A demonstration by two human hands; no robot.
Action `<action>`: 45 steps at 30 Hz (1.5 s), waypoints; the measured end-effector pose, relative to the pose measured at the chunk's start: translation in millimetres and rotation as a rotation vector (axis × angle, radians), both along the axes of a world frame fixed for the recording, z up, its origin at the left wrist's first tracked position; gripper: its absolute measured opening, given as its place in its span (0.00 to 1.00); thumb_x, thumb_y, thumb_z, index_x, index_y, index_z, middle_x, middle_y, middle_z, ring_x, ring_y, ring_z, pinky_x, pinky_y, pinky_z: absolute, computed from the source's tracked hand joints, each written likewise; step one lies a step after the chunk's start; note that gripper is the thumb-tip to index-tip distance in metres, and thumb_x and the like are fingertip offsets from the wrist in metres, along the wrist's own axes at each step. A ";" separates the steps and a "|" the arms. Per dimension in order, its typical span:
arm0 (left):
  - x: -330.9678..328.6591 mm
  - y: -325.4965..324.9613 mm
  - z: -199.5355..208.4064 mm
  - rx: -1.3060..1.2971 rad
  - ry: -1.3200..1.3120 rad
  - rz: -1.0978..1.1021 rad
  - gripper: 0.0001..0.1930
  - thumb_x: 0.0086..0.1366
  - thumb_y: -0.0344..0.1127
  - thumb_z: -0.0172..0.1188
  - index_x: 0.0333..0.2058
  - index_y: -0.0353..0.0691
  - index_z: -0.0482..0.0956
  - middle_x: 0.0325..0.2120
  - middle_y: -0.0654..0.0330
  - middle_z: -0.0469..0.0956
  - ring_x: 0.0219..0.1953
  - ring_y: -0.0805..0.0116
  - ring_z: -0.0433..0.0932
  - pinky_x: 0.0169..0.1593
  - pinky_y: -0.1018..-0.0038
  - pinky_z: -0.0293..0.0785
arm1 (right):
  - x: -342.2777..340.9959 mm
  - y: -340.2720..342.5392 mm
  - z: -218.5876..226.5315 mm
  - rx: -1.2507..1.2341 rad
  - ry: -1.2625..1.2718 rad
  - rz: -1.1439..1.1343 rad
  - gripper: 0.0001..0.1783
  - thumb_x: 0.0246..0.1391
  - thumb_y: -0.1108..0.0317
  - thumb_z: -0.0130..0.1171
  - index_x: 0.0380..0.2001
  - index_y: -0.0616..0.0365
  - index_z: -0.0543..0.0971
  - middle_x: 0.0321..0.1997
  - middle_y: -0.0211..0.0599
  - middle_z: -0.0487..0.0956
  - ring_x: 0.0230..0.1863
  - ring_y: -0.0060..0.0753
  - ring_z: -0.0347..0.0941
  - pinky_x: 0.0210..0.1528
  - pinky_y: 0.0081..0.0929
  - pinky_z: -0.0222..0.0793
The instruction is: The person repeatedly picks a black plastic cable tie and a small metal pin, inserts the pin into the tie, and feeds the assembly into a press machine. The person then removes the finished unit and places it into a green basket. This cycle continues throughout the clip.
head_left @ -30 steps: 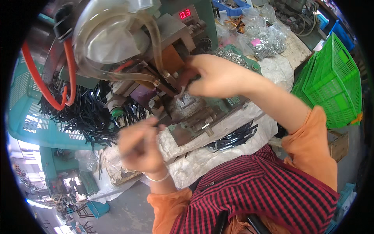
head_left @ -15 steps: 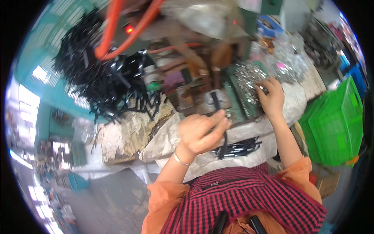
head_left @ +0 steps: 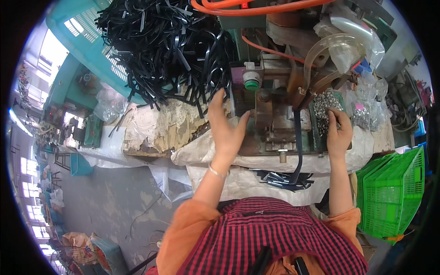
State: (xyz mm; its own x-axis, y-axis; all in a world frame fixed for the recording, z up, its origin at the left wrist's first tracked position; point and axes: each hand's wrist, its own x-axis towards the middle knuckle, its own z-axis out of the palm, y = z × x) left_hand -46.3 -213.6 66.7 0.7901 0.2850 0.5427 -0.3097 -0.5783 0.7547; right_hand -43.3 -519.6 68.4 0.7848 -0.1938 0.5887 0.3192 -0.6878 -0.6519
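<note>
My left hand point(head_left: 227, 135) is open, thumb and fingers spread, with nothing in it. It reaches toward the lower right edge of a big heap of black strips point(head_left: 169, 50), just left of a metal press machine point(head_left: 275, 114). One black strap point(head_left: 299, 146) hangs from the machine's front and curves down, with no hand on it. My right hand point(head_left: 339, 137) rests at a tray of small shiny metal pieces point(head_left: 324, 103). Its thumb and fingertips are drawn together among the pieces; what they pinch is too small to make out.
More black strips point(head_left: 284, 179) lie on white sheeting below the machine. An orange hose point(head_left: 270, 8) crosses above, and a green-capped part point(head_left: 251, 82) sits on the machine. Clear plastic bags point(head_left: 366, 98) lie right of the tray, and a green crate point(head_left: 392, 190) stands at the right.
The view has shifted. My left hand has left the hanging strap, opened and moved toward the heap of black strips. My right hand stays at the metal pieces.
</note>
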 end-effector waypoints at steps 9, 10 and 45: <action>69.4 68.5 33.8 0.361 -0.241 0.275 0.12 0.58 0.30 0.67 0.41 0.35 0.84 0.37 0.51 0.82 0.42 0.52 0.81 0.48 0.63 0.75 | -6.6 5.2 -2.5 0.528 0.090 0.080 0.10 0.63 0.76 0.61 0.46 0.64 0.84 0.42 0.33 0.86 0.45 0.22 0.79 0.51 0.20 0.73; 80.4 67.1 27.5 0.475 -0.021 0.257 0.12 0.58 0.32 0.66 0.41 0.36 0.84 0.38 0.51 0.82 0.42 0.50 0.82 0.46 0.61 0.76 | -4.3 9.2 0.5 0.463 0.106 0.079 0.10 0.63 0.76 0.61 0.46 0.64 0.84 0.42 0.33 0.85 0.44 0.21 0.79 0.51 0.20 0.73; -5.5 -10.7 125.8 -0.308 -0.356 -0.454 0.08 0.73 0.29 0.57 0.43 0.28 0.78 0.37 0.45 0.83 0.28 0.64 0.81 0.31 0.73 0.82 | -41.2 101.0 94.8 0.928 0.157 0.488 0.25 0.57 0.79 0.60 0.59 0.67 0.72 0.52 0.38 0.79 0.53 0.27 0.77 0.60 0.27 0.70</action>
State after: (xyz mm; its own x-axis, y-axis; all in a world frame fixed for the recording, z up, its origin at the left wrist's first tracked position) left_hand -51.8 -224.4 192.6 0.6558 0.1498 0.7399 -0.7336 -0.1046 0.6714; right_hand -84.5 -418.6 163.1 0.9534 -0.1584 0.2569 0.2929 0.2808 -0.9140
